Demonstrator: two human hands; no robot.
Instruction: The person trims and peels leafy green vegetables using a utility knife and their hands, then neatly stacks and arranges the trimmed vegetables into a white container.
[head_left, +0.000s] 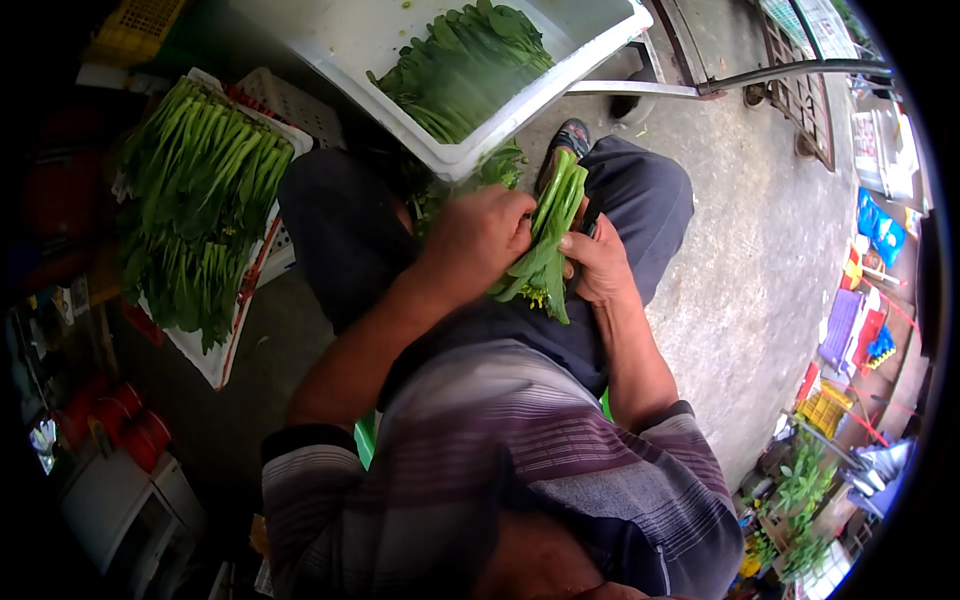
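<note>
Between my two hands, above my lap, is a bunch of choy sum [548,240], its pale cut stems pointing up and away, its leaves and small yellow flowers hanging towards me. My left hand [482,235] is closed, with its fingers pinched against the left side of the stems. On the other side, my right hand [600,262] grips the bunch, its thumb pressed on a leaf. A narrow dark object [592,215] shows by the right fingers; I cannot tell what it is. More loose greens [503,165] lie low beyond my left hand, partly hidden.
Ahead stands a white foam box [470,155] with greens [465,70] laid inside. At left, a tray [222,372] is heaped with choy sum [205,170]. A metal frame [640,90] and a wheeled rack [800,90] stand on the concrete floor [750,260] ahead and right.
</note>
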